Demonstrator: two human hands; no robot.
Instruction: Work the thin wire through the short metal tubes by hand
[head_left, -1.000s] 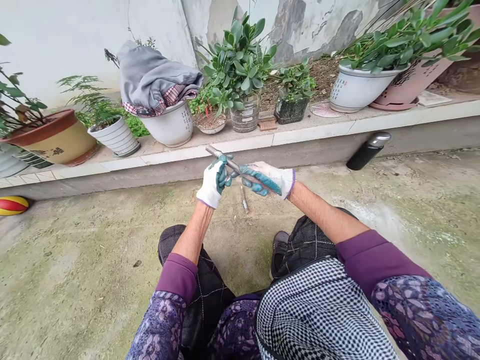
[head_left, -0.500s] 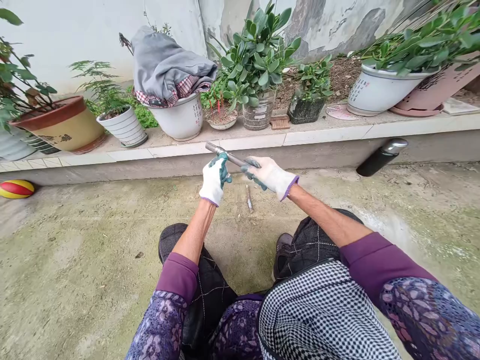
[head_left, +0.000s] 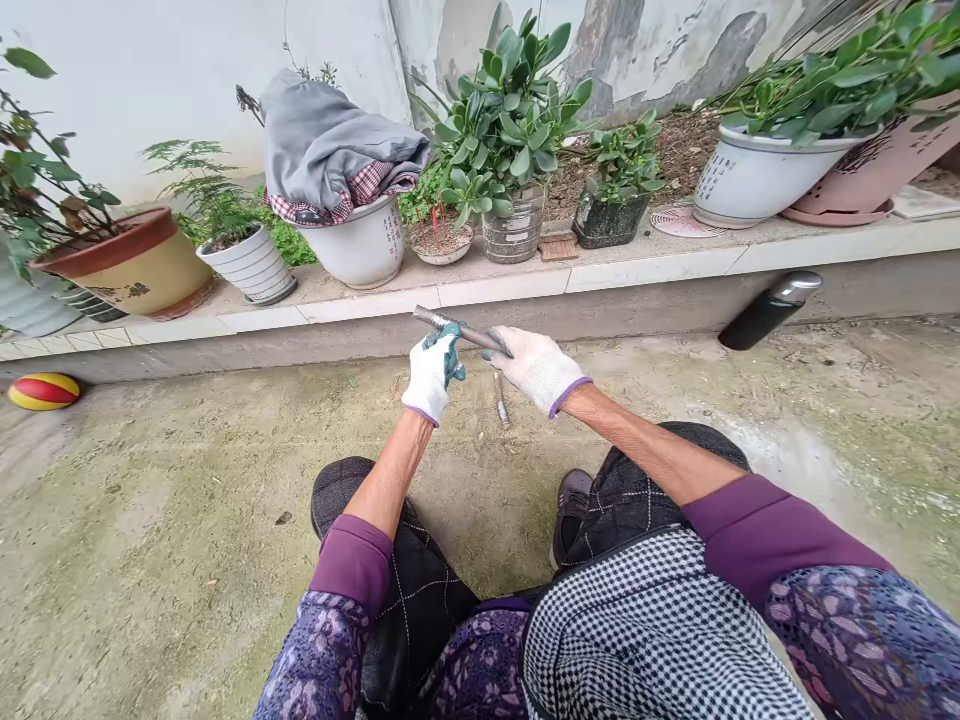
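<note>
Both hands wear white work gloves with dark green coated fingers. Between them is a grey metal pipe (head_left: 474, 335), held slanting, its shiny end, apparently threaded, up to the left. My left hand (head_left: 432, 375) is closed around the pipe just below that end. At the other end, my right hand (head_left: 531, 366) grips the pipe with its back turned up, hiding most of its fingers. Below the hands, a short thin rod-like piece (head_left: 502, 398) with a pale or shiny section lies on the concrete; its kind is unclear.
A low tiled ledge (head_left: 510, 287) runs ahead, carrying several potted plants, a small wooden brush (head_left: 559, 247) and grey cloth (head_left: 330, 140) draped over a white pot (head_left: 360, 245). Against its base lean a black flask (head_left: 769, 312) at right and a red-yellow ball (head_left: 43, 391) at left.
My right hand has turned over the pipe, its back now facing up and its green fingers mostly hidden. The left hand keeps its hold. The whole view has shifted slightly.
</note>
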